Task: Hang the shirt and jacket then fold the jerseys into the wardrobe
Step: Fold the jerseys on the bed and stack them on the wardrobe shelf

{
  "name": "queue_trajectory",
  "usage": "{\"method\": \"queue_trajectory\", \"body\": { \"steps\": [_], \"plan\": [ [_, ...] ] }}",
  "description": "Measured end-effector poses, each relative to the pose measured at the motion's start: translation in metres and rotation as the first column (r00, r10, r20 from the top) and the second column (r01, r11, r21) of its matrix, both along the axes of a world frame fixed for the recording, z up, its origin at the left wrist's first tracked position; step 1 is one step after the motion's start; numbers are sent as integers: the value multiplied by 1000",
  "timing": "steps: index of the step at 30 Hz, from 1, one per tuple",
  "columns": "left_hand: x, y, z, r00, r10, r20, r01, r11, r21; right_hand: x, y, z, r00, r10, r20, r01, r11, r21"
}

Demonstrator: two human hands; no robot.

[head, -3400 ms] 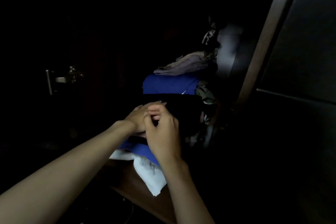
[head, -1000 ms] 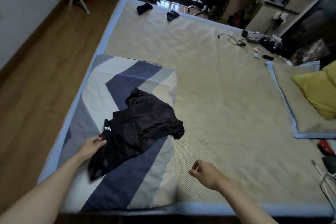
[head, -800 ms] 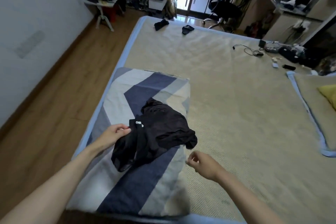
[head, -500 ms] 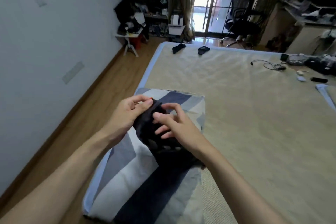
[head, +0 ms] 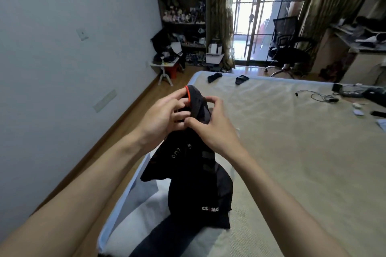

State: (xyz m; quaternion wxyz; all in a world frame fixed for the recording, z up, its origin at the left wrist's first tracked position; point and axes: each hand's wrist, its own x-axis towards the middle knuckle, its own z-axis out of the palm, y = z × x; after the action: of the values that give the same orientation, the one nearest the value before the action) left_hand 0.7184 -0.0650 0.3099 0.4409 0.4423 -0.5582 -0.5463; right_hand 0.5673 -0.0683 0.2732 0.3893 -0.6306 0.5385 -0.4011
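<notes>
At frame centre, the left hand (head: 165, 115) and right hand (head: 211, 127) both pinch the black jersey (head: 196, 175), apparently at its collar, its tail draping onto the bed (head: 292, 152). Recommended: find both shoulders, shake flat, then fold.

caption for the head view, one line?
Both hands, left and right, lift a black jersey above the bed.

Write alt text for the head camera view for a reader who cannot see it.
Two bare hands, the left hand and right hand, hold a black jersey with an orange-trimmed edge up over a bed, fingers curled into its top. Two small dark items lie at the bed's far end, with a bookshelf and office chair beyond.
</notes>
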Motion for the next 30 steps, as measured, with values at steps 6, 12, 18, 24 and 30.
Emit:
{"method": "queue_trajectory", "body": {
  "steps": [6, 12, 18, 24, 30],
  "plan": [
    [-23, 1, 0, 996, -84, -30, 84, 996, -24, -21, 6, -4, 921, -291, -259, 195, 919, -342],
    [-28, -15, -10, 953, -69, 296, 125, 977, -174, -58, -8, 12, 966, -252, 62, 253, 967, -20],
    [-38, -24, -38, 895, -117, 429, 217, 957, -191, -69, 2, 49, 970, -162, 183, 151, 986, 73],
    [-46, -24, -26, 875, 28, 484, 195, 894, -404, -72, 6, 91, 961, -246, -128, 218, 955, -199],
    [-18, -56, 36, 711, 254, 655, 274, 759, -591, -108, 14, 129, 925, -276, -262, 246, 959, -142]
  ]
}}
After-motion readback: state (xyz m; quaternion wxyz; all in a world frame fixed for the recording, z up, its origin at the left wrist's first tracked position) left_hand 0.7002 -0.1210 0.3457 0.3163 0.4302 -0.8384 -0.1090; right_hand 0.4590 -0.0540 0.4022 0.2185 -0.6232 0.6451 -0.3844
